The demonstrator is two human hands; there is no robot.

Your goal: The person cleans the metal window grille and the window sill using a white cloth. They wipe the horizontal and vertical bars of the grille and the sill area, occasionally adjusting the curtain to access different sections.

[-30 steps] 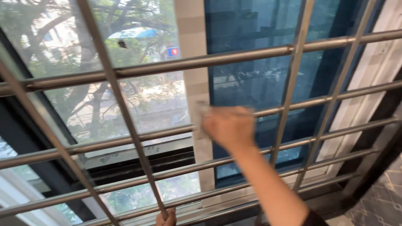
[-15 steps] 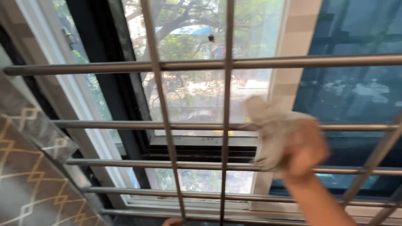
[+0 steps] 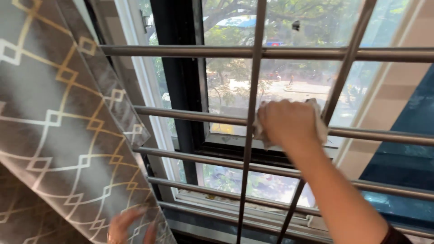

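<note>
Two hands show. The right hand [image 3: 289,123] is raised to the metal window grille [image 3: 253,52], its fingers clenched around one pale, crumpled cloth [image 3: 320,128] that bunches out at both sides of the fist and presses against the second horizontal bar. The grille is made of smooth, round, dull-silver tubes: five horizontal bars are in view, crossed by two slanted uprights. Behind them sits a dark window frame [image 3: 178,90] with clear glass. The left hand [image 3: 129,226] is low at the bottom edge, blurred, fingers spread loose against one grey curtain [image 3: 58,135], a soft fabric patterned with gold and white diamond lines.
</note>
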